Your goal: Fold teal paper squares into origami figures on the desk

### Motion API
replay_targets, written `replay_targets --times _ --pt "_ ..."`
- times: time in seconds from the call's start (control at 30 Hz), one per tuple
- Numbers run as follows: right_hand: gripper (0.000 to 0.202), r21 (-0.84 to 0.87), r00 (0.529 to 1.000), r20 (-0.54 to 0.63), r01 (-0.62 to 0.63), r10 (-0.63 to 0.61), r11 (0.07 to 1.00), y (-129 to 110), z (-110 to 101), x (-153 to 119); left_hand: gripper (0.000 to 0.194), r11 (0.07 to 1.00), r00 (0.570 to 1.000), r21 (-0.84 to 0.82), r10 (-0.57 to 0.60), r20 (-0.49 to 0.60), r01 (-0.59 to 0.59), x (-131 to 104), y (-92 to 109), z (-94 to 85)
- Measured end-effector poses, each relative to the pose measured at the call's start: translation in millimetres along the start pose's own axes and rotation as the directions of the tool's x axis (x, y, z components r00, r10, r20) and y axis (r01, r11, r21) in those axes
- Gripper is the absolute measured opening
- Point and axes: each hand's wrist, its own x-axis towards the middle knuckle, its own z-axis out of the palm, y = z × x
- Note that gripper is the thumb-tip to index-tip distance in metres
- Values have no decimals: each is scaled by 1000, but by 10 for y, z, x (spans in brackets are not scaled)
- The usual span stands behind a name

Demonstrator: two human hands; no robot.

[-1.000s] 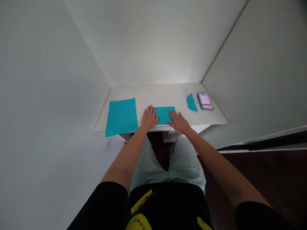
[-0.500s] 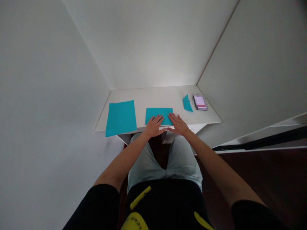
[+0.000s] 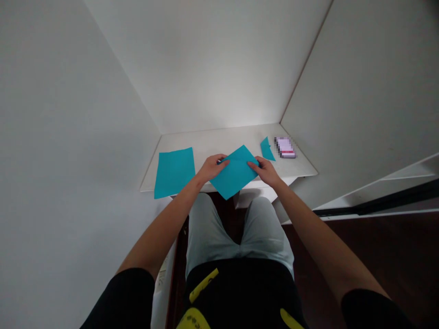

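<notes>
Between my two hands is a blue sheet of paper (image 3: 236, 176), turned at a slant, its lower corner reaching past the desk's front edge. My left hand (image 3: 213, 167) pinches its left side with the thumb on top. On the right side my right hand (image 3: 266, 170) grips the paper the same way, thumb over it and fingers underneath. A faint crease runs across the upper part of the sheet. Beyond my right hand lies a small folded blue paper piece (image 3: 267, 149), shaped like a boat.
A larger blue sheet (image 3: 174, 172) lies at the desk's left, overhanging the front edge. At the right end rests a phone (image 3: 285, 147) with a blurred screen. The white desk (image 3: 212, 139) is enclosed by walls at the back and both sides.
The paper was lying flat as a folded rectangle under both spread hands. Now it is opened out, turned at a slant and gripped by both hands.
</notes>
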Motion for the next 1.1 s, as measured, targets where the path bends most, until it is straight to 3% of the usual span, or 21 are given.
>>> replay_targets --times 0.1,0.17,0.2,0.33,0.43,0.57,0.73,0.93,1.1 --pt "50 -22 999 9 -52 52 998 74 14 144 41 985 986 141 -75 -147 96 -33 -34 37" --pt "43 -160 995 -39 -93 88 983 176 70 186 47 943 967 309 -41 -253 121 -137 -68 178" --pt "40 -239 993 -69 -113 99 964 232 108 193 47 918 968 382 -6 -250 105 -197 -89 276" --pt "40 -443 996 -70 -84 59 892 393 253 163 49 841 996 537 83 -23 -58 -362 -227 688" --pt "47 -531 1000 15 0 10 847 381 287 123 51 830 995 547 82 65 -104 -348 -381 835" --pt "52 -582 982 182 146 -47 800 233 282 22 64 856 991 500 103 86 -132 -268 -542 776" --pt "46 -510 918 356 346 -173 788 116 312 -234 79 842 994 528 101 48 -111 -277 -539 704" --pt "49 -523 935 331 294 -128 800 81 447 -260 69 801 991 584 92 96 -131 -319 -457 736" --pt "69 -567 946 324 221 -31 794 -17 843 -59 68 800 990 585 82 115 -135 -305 -458 722"
